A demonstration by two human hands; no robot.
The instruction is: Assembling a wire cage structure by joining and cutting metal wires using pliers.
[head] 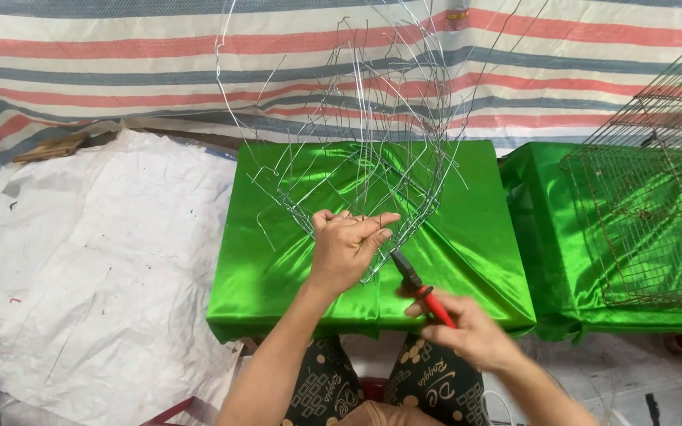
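Note:
A tangle of thin silver wire (372,150) rises from a low table covered in shiny green cloth (278,260). My left hand (346,246) grips the wire frame at its lower edge, fingers curled over the strands. My right hand (471,331) holds red-handled pliers (422,289), whose dark jaws point up-left toward the wire just below my left hand.
A second green-covered table (546,197) stands at the right, bearing rusty wire mesh panels (657,221). White sheeting (96,260) covers the floor at the left. A striped tarp (120,71) hangs behind. My knees in patterned trousers (372,386) sit below the table edge.

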